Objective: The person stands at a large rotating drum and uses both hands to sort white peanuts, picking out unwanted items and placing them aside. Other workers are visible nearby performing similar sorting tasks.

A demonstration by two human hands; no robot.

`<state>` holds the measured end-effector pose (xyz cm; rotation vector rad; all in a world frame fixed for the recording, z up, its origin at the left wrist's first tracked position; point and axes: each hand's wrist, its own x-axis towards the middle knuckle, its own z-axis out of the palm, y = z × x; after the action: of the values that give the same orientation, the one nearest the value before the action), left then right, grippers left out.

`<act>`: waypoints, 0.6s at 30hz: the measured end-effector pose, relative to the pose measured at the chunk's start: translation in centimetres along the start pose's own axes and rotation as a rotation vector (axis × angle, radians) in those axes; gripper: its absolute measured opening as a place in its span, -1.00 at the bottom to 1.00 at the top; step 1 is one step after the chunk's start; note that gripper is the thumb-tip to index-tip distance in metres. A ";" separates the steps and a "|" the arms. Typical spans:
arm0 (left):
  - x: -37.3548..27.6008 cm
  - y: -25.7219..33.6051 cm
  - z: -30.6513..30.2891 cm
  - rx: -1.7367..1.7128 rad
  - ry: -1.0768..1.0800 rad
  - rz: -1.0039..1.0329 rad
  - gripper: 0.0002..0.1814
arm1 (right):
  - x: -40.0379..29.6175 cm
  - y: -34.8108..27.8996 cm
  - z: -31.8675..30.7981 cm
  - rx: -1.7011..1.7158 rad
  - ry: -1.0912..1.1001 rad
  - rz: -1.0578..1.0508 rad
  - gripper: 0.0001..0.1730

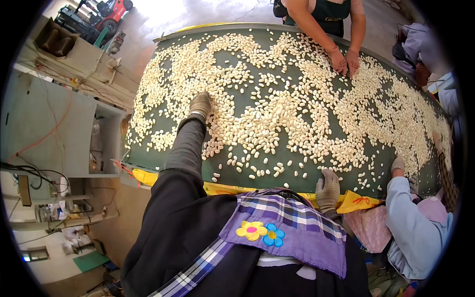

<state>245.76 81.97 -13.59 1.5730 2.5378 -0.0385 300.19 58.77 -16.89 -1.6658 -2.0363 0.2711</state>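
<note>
Many white beans [259,122] lie spread on a dark green sorting belt or table top [256,161] before me. My left hand [200,104], in a striped knit glove, reaches far out over the left part and touches the beans there; its fingers point down and are partly hidden, so I cannot tell whether they hold any. My right hand [328,187], in a light striped glove, rests at the near edge beside a few loose beans. Its fingers are extended, somewhat apart, and no object shows in it. Yellow sheeting [358,202] lines the near edge.
Across the table a person's gloved hands [345,61] work among the beans. Another person in a light blue sleeve [400,208] reaches in close on my right. More people stand at the far right. A grey cabinet [48,122] is at left, a red forklift [111,15] behind.
</note>
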 end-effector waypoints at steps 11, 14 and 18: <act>-7.5 -2.7 1.8 -1.427 -0.245 -0.104 -0.76 | -0.7 2.9 -1.2 0.014 0.004 0.011 -0.62; -6.0 -2.8 3.4 -0.595 -0.040 -0.013 -0.65 | -0.2 3.9 -1.0 0.033 0.022 -0.025 -0.65; -6.2 1.2 1.3 -0.189 -0.052 -0.031 -0.61 | -0.5 5.0 -1.7 0.020 0.009 -0.003 -0.67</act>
<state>249.68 76.82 -13.90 1.4422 2.4454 0.1503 305.44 59.20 -17.77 -1.6492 -2.0226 0.2823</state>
